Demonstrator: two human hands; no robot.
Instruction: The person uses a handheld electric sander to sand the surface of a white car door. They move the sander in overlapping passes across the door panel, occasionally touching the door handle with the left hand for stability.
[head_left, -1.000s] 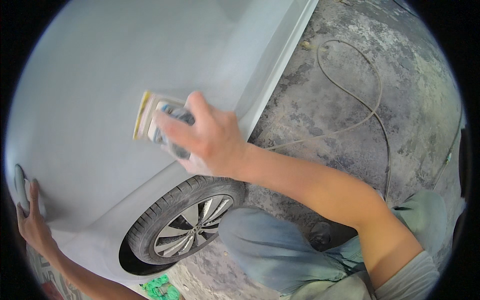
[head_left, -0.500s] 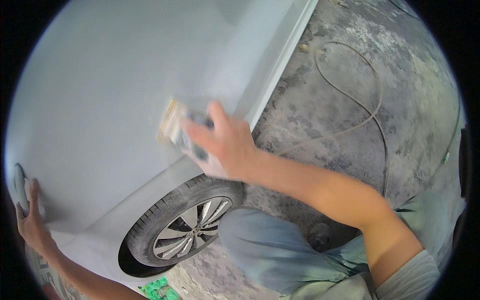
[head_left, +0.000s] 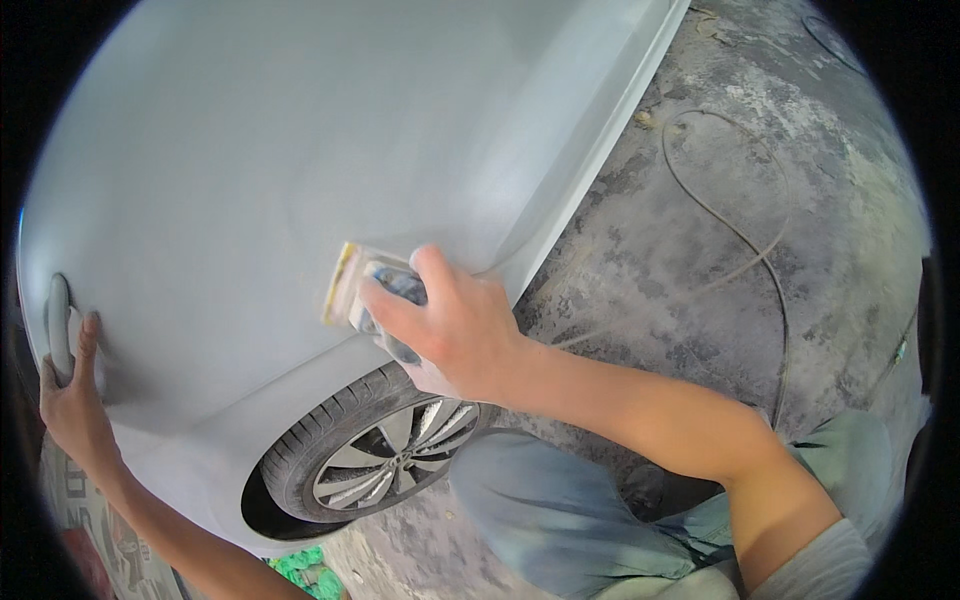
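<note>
A grey car door panel [head_left: 260, 180] fills the left and middle, with a smooth matte surface. My right hand [head_left: 460, 330] is wrapped around a sander [head_left: 352, 287], whose pale, yellow-edged pad rests against the panel above the wheel arch. My palm and fingers hide most of its dark body. At the far left my left hand [head_left: 82, 405] grips the lower end of the grey door handle [head_left: 60, 325], its fingers on either side of it.
Below the sander is a wheel [head_left: 385, 465] with a black tyre and silver spokes. A thin hose [head_left: 740, 230] loops over the stained concrete floor [head_left: 620, 260] on the right. My bent knee [head_left: 540, 490] is close to the wheel. Green crumpled material [head_left: 308, 572] lies at the bottom.
The car and floor have shifted in the picture as my view moved. My right hand keeps the sander on the panel, now nearer the wheel arch. My left hand stays at the handle.
</note>
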